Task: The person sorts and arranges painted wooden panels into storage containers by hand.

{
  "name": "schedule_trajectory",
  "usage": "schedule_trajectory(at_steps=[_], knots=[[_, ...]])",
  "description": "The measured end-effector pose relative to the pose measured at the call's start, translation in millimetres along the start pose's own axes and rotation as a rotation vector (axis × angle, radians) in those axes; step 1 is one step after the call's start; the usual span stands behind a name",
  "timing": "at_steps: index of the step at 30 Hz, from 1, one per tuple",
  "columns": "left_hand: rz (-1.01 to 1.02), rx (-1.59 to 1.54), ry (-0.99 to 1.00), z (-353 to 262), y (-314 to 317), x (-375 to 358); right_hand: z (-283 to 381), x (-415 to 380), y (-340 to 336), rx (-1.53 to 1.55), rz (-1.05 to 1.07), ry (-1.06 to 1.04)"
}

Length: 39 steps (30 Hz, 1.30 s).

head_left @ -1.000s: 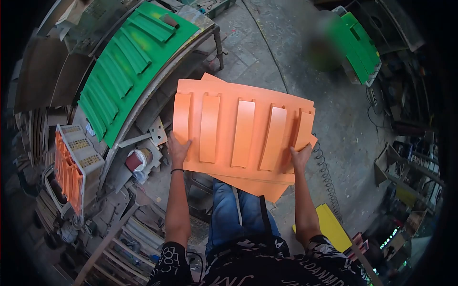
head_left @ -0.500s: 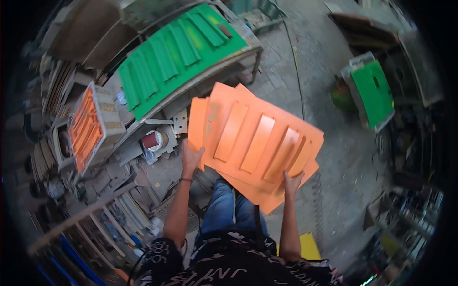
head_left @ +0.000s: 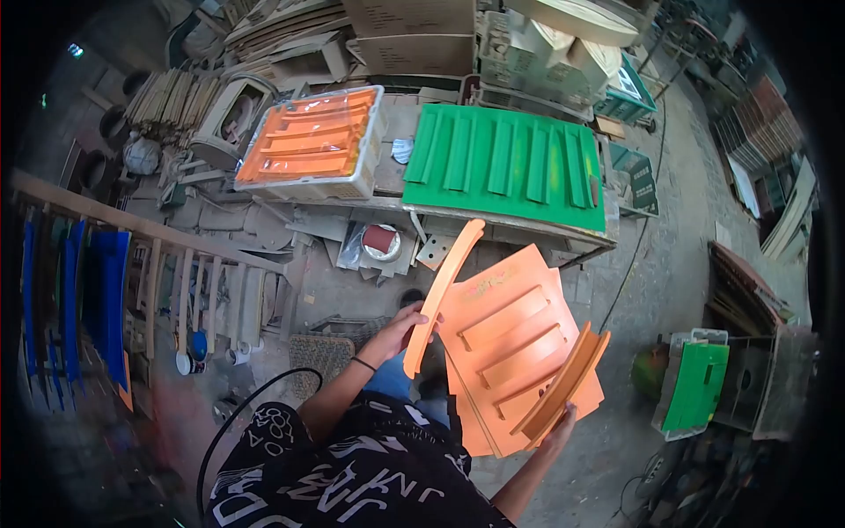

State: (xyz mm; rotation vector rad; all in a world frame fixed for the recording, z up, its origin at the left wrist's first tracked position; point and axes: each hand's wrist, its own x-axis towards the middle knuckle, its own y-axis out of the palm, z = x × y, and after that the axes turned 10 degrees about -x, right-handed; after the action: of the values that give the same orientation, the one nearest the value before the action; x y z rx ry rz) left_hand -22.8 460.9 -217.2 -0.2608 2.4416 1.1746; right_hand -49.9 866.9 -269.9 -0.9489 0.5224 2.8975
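My left hand [head_left: 407,330] is closed around a long, slightly curved orange strip [head_left: 446,286], held on end beside my legs. My right hand [head_left: 560,428] grips the lower right edge of a stack of orange panels [head_left: 519,304]. Raised orange bars lie across the top panel's face. An orange curved channel piece [head_left: 563,387] rests along the panel's right side, next to my right fingers. Most of the right fingers are hidden beneath the panels. A gap separates the strip's upper end from the stack.
Ahead stands a workbench with a green ribbed panel [head_left: 502,158]. On its left, a white crate [head_left: 361,180] holds orange ribbed pieces. A wooden rack [head_left: 163,233] with blue panels is at left. A green panel [head_left: 697,387] lies on a crate at right.
My view has turned toward the workbench and crate. The orange strip in my left hand has swung apart from the stack. The channel piece now stands out at the panels' right side.
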Motion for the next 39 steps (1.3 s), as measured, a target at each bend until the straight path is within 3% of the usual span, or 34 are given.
schedule_trajectory(at_steps=[3,9,13,15,20,22,27,28,29,35,39], knots=[[0.087,-0.142,0.008,-43,8,5,42,0,93,-0.006,0.118,-0.175],[0.207,-0.154,0.055,-136,1,35,49,41,199,-0.140,0.321,-0.066],[0.221,-0.058,0.181,-200,-19,31,55,58,284,-0.280,0.409,-0.179],[0.102,-0.112,0.380,-223,-26,22,59,59,310,-0.242,0.435,-0.087],[-0.055,-0.241,0.620,-251,-57,-17,30,82,323,-0.260,0.412,-0.047],[-0.316,-0.219,0.831,-259,-70,-34,19,94,311,-0.237,0.487,0.002],[-0.548,-0.306,1.003,-280,-98,-71,33,51,335,-0.155,0.546,0.026],[-0.603,-0.376,1.039,-283,-104,-77,36,43,344,-0.075,0.649,0.014],[-0.604,-0.384,1.047,-285,-109,-83,36,39,352,0.006,0.751,0.006],[-0.466,-0.242,1.011,-295,-132,-105,44,53,410,-0.160,0.722,-0.004],[-0.467,-0.122,1.004,-320,-158,-98,64,57,495,-0.361,0.834,-0.233]])
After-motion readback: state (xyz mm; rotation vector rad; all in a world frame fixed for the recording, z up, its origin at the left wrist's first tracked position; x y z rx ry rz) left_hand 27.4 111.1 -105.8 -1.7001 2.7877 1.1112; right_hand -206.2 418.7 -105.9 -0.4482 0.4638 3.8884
